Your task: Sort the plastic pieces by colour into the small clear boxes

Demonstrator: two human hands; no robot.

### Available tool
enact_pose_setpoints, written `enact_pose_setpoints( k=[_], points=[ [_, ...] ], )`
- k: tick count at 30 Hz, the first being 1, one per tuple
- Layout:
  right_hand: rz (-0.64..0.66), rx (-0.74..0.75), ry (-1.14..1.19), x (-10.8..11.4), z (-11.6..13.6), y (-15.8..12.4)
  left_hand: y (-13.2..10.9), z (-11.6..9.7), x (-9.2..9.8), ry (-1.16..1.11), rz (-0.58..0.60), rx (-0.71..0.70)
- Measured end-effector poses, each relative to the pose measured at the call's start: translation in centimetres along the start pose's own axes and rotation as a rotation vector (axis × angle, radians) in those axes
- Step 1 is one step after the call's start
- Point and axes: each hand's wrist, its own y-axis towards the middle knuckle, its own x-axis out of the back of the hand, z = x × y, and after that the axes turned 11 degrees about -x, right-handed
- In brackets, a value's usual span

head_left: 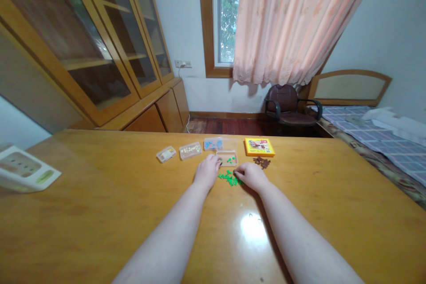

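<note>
A clear open box [226, 164] with a few green pieces inside stands near the table's middle. My left hand [208, 169] is at its left edge, fingers curled together; what they hold, if anything, is too small to tell. In front of the box lies a loose pile of green pieces [229, 178]. At the pile's right side my right hand [252, 175] has thumb and fingers pinched together, and any piece between them is too small to make out. Brown pieces [262, 162] lie just beyond my right hand.
Behind are a box with blue pieces [213, 144], a box with pale pieces [191, 151], a small clear case [166, 154] and a yellow box [259, 147]. A white plastic holder [26, 171] stands on the wooden table [116, 204] at far left.
</note>
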Motion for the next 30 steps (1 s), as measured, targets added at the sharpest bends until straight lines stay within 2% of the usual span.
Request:
enact_pose_setpoints(
  k=[3,6,8,10,15,18,24,30],
  points=[
    [-0.015,0.022,-0.032,0.0,0.0,0.0,-0.2,-0.2,0.0,-0.032,0.035,-0.091],
    [-0.041,0.029,-0.066,0.2,0.1,-0.1,-0.4,-0.6,0.1,-0.046,0.138,-0.236],
    [-0.056,0.039,-0.064,0.2,0.2,-0.1,-0.6,-0.8,0.1,-0.033,0.185,-0.275],
    [-0.092,0.052,-0.015,0.1,0.1,0.0,-0.6,-0.9,0.0,-0.010,0.195,-0.273],
    [-0.332,-0.005,0.252,-0.5,-0.3,0.4,-0.5,-0.9,-0.1,-0.013,0.202,-0.249],
    [-0.412,-0.039,0.338,-1.0,-0.3,0.7,-0.4,-0.9,-0.1,-0.016,0.203,-0.217],
    [-0.445,-0.106,0.347,-1.5,-0.4,1.2,-0.4,-1.1,-0.3,0.016,0.227,-0.197],
    [-0.369,-0.110,0.255,-1.9,-0.2,1.6,-0.3,-1.8,-0.6,0.039,0.205,-0.236]
  ],
)
